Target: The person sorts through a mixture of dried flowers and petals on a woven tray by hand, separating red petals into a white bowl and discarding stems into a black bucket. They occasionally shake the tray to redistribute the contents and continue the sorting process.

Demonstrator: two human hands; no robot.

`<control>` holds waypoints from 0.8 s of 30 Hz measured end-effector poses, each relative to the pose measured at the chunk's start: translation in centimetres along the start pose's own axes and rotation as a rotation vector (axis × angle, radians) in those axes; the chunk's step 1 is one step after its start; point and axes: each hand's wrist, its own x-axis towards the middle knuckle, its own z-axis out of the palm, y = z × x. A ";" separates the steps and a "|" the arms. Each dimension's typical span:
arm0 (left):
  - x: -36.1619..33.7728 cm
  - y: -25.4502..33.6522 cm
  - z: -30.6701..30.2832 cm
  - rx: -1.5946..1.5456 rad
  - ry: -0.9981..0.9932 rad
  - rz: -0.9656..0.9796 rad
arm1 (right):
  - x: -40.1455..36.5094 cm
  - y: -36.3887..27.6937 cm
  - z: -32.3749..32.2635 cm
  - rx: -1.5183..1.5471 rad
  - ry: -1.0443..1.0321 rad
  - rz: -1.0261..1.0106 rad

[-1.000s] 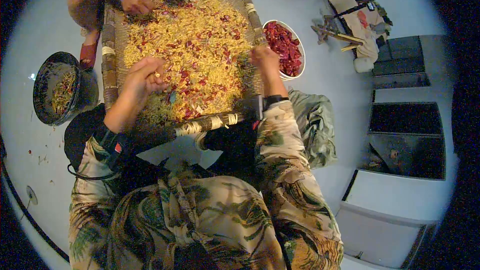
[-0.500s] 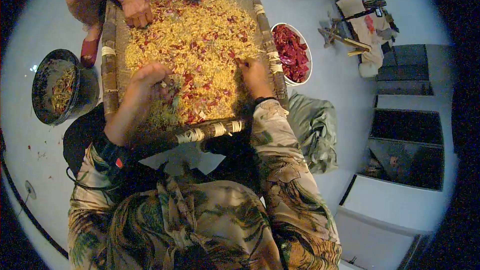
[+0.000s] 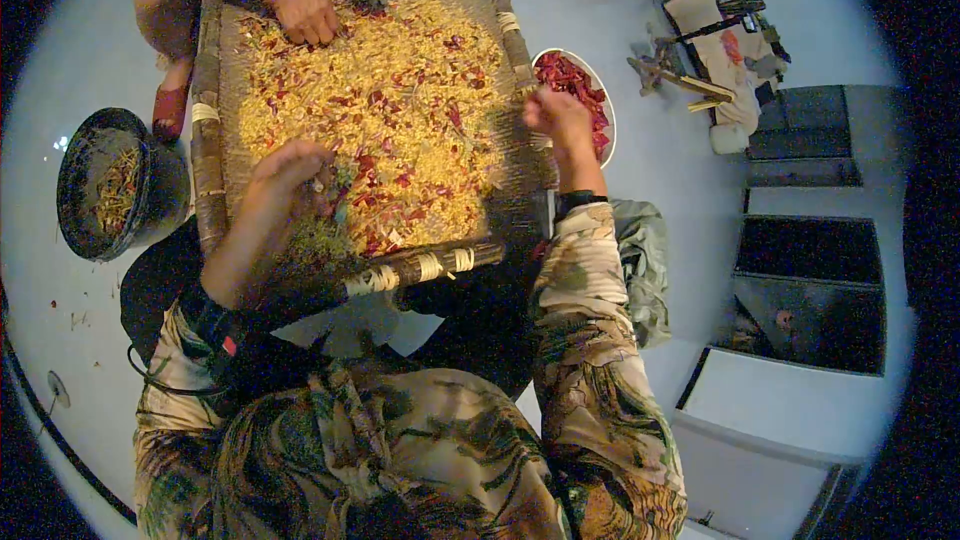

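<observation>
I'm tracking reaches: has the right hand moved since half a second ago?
Yes: the right hand moved from the yellow bits outward to the tray's right rail.

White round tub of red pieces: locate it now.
In the head view, the tub is right of the brown wood-framed woven tray, partly hidden behind the right hand.

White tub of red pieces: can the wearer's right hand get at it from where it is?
Probably yes: the right hand is over the tray's right edge, overlapping the white tub in this view, and nothing visible blocks the way. The gap's depth is unclear.
</observation>
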 end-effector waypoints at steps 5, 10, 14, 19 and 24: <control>-0.3 0.5 0.3 0.054 0.028 -0.030 | 2.1 0.3 -1.2 0.462 0.280 -0.046; 0.1 -0.2 -0.2 0.029 -0.032 -0.016 | 6.8 4.1 2.1 -0.755 0.186 -0.457; -0.1 0.5 0.3 0.059 -0.019 -0.043 | 6.0 3.6 6.4 -1.335 0.062 -0.427; -0.4 1.0 0.9 0.114 0.073 -0.060 | 6.9 4.4 8.1 -1.389 -0.024 -0.319; -0.1 0.6 0.4 0.144 0.015 -0.050 | 7.2 5.6 7.3 -1.274 0.062 -0.382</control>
